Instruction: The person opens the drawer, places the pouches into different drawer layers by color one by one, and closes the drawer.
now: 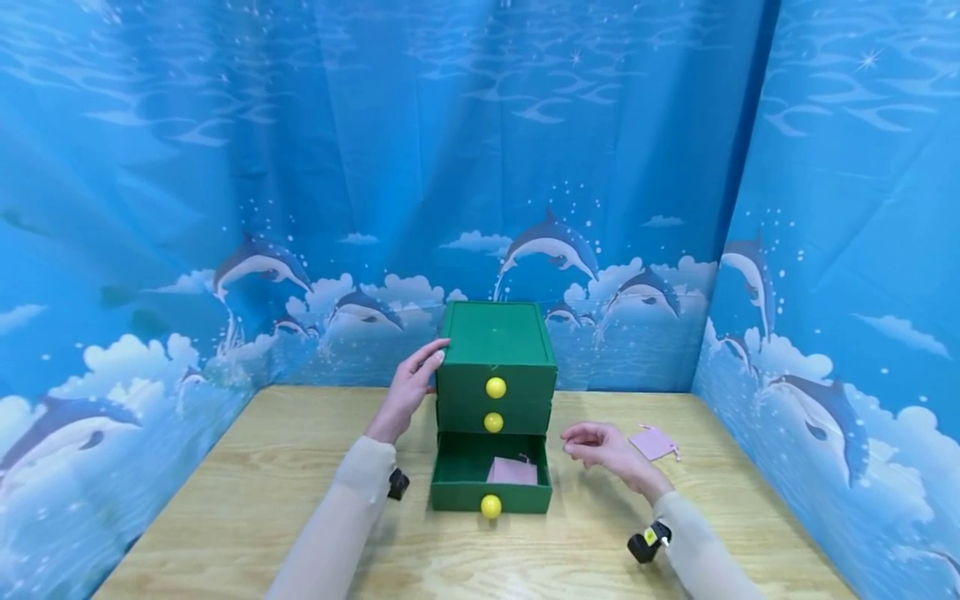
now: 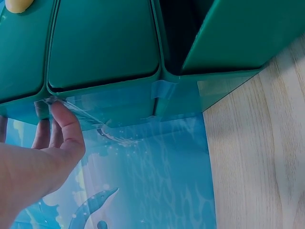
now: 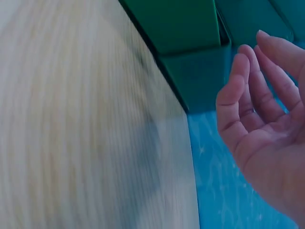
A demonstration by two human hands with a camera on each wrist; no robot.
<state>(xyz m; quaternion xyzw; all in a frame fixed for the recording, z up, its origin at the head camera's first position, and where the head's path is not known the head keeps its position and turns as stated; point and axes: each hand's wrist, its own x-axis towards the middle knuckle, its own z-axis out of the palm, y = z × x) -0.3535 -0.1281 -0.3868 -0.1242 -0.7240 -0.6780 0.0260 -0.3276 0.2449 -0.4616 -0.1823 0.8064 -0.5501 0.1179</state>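
Note:
A green cabinet (image 1: 498, 333) with yellow round knobs stands on the table, its bottom drawer (image 1: 457, 496) pulled out. Inside that drawer lies a pink drawstring pouch (image 1: 513, 472). My left hand (image 1: 411, 385) touches the cabinet's left side near the top front; in the left wrist view, the thumb (image 2: 68, 121) presses by the front edge and some fingertips are hidden. Right of the drawer, my right hand (image 1: 606, 450) hovers with loosely bent fingers (image 3: 259, 90) and holds nothing. Just beyond it, a second pink pouch (image 1: 654, 443) lies on the table.
The two upper drawers, with a knob (image 1: 496, 387) above another knob (image 1: 493, 422), are closed. Light wood covers the tabletop (image 1: 300, 467). A blue dolphin-print curtain (image 1: 375, 208) hangs behind and along the sides.

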